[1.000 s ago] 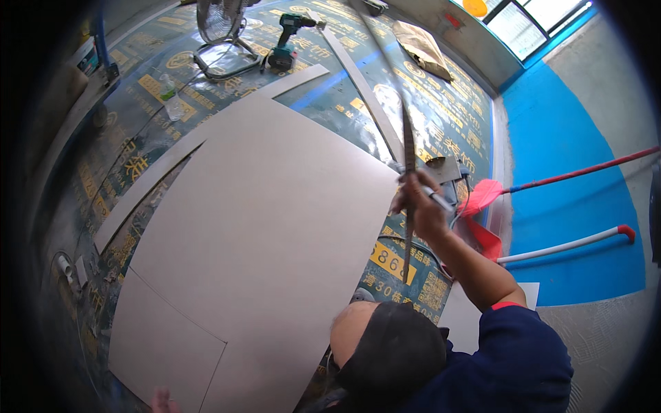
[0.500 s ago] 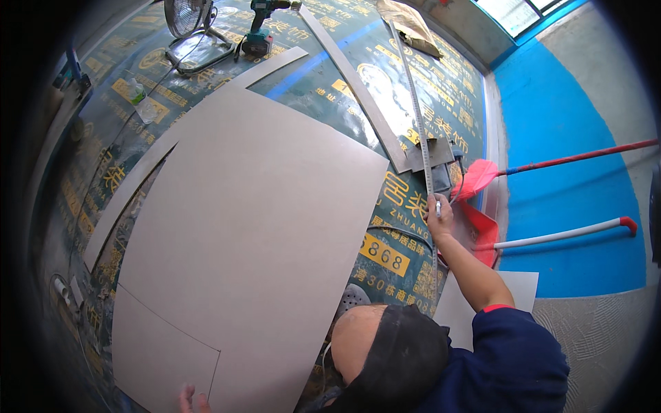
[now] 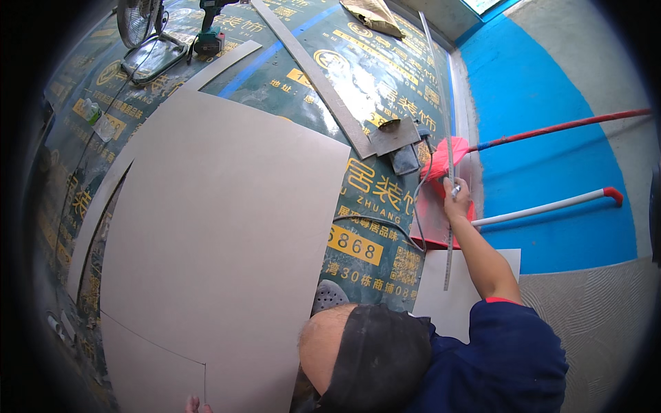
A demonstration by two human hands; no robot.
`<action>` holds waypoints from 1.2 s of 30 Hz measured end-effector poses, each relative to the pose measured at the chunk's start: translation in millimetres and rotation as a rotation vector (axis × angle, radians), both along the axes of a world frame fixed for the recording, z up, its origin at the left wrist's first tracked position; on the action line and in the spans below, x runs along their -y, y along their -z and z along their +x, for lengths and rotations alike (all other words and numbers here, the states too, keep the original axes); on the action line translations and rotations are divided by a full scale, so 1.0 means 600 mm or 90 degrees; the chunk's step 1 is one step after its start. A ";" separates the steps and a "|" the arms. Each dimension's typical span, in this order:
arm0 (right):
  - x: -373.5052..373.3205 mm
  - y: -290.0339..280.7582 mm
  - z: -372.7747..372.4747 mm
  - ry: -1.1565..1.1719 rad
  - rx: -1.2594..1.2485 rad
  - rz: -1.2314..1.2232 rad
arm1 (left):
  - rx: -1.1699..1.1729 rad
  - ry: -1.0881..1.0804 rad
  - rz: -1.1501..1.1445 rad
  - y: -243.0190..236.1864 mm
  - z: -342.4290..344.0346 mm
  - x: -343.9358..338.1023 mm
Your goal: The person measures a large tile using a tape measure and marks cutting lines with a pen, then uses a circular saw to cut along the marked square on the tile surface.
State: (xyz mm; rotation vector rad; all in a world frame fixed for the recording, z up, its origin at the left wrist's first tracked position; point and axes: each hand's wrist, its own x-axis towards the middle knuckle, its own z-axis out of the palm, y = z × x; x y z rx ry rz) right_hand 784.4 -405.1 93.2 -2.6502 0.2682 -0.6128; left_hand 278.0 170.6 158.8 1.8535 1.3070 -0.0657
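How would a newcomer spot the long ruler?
Find the big blue area on the right, then the right hand just left of it. That hand holds the long ruler, which runs up and down the view. Unlike the red pole and white handle nearby, it is a thin, flat strip with fine markings.

Green floor sheeting [image 3: 296, 117] carries a pale slab [image 3: 227, 227]

The sheeting bears yellow print. Beyond the slab's right edge lie a long strip [image 3: 319, 86], a corded tool [image 3: 405, 160] and a red dustpan [image 3: 430, 213]. Farther off rest a sack [image 3: 372, 17], a fan [image 3: 140, 24] and an upright drill [image 3: 209, 40]; leftward, a clear bottle [image 3: 103, 128].
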 end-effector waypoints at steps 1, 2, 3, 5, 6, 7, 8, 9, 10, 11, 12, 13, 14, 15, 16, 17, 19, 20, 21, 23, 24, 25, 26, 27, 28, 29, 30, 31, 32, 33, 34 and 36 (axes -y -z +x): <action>0.023 0.001 -0.005 0.052 -0.032 0.007 | -0.022 0.032 0.008 0.003 0.000 -0.001; 0.044 0.004 -0.010 0.104 -0.063 0.015 | -0.020 0.033 0.003 0.004 0.001 0.000; 0.048 -0.001 -0.018 0.111 -0.090 -0.012 | -0.040 0.050 0.013 0.003 0.001 0.000; 0.067 0.007 -0.025 0.099 -0.060 -0.096 | -0.059 0.068 0.018 0.006 0.006 0.006; 0.078 0.007 -0.026 0.087 -0.030 -0.177 | -0.058 0.057 0.006 0.006 0.011 0.012; 0.046 0.004 -0.028 0.043 0.058 -0.236 | -0.059 0.043 -0.001 0.003 0.017 0.017; 0.017 -0.003 -0.026 -0.069 0.100 -0.187 | -0.060 0.042 0.000 0.000 0.029 0.029; -0.051 -0.021 -0.027 -0.169 0.090 -0.140 | -0.050 -0.007 -0.056 -0.006 0.041 0.040; -0.116 -0.036 -0.031 -0.267 0.010 -0.007 | -0.037 -0.054 -0.116 -0.006 0.049 0.049; -0.201 -0.042 -0.050 -0.374 -0.075 0.131 | -0.037 -0.057 -0.108 -0.001 0.052 0.049; -0.224 -0.002 -0.047 -0.591 -0.072 0.080 | -0.038 -0.007 -0.176 0.017 0.059 0.050; -0.323 0.019 -0.082 -0.679 -0.180 0.172 | -0.049 0.024 -0.222 0.031 0.053 0.040; -0.419 0.029 -0.123 -0.748 -0.300 0.257 | -0.056 0.050 -0.271 0.049 0.045 0.033; -0.509 0.036 -0.172 -0.822 -0.357 0.273 | -0.062 0.066 -0.317 0.068 0.032 0.029; -0.579 0.027 -0.227 -0.866 -0.561 0.212 | 0.056 0.014 -0.367 0.102 0.013 0.057; -0.635 0.019 -0.275 -1.035 -0.523 0.112 | 0.182 -0.046 -0.402 0.137 -0.005 0.093; -0.667 0.034 -0.334 -1.248 -0.484 0.085 | 0.335 0.010 -0.542 0.125 0.061 0.143; -0.680 0.052 -0.367 -1.324 -0.399 0.153 | 0.410 -0.023 -0.722 0.141 0.073 0.147; -0.681 0.051 -0.384 -1.364 -0.342 0.131 | 0.498 -0.052 -0.862 0.149 0.086 0.156; -0.713 0.049 -0.421 -1.405 -0.305 0.119 | 0.375 -0.113 -0.876 0.124 0.091 0.121; -0.709 0.053 -0.433 -1.403 -0.357 0.091 | 0.359 -0.169 -0.906 0.117 0.088 0.125; -0.717 0.051 -0.451 -1.400 -0.419 0.076 | 0.367 -0.258 -0.949 0.098 0.077 0.124; -0.729 0.048 -0.475 -1.398 -0.484 0.065 | 0.366 -0.242 -0.916 0.084 0.053 0.119; -0.732 0.050 -0.490 -1.386 -0.484 0.092 | 0.363 -0.217 -0.895 0.079 0.039 0.120; -0.731 0.053 -0.475 -1.345 -0.474 0.063 | 0.401 -0.255 -0.950 0.094 0.058 0.115; -0.738 0.047 -0.461 -1.239 -0.549 -0.007 | 0.436 -0.285 -1.007 0.108 0.078 0.110; -0.711 0.036 -0.422 -1.127 -0.596 -0.059 | 0.397 -0.252 -0.963 0.125 0.119 0.144; -0.725 0.032 -0.405 -1.024 -0.537 0.005 | 0.348 -0.190 -0.963 0.109 0.107 0.159; -0.738 0.039 -0.381 -0.910 -0.485 0.065 | 0.293 -0.128 -0.967 0.097 0.092 0.175; -0.735 0.051 -0.333 -0.878 -0.365 0.223 | 0.305 -0.135 -0.955 0.101 0.093 0.182; -0.732 0.024 -0.302 -0.855 -0.327 0.349 | 0.336 -0.122 -0.859 0.117 0.105 0.185; -0.739 -0.025 -0.325 -0.847 -0.416 0.603 | 0.335 -0.185 -0.779 0.124 0.047 0.207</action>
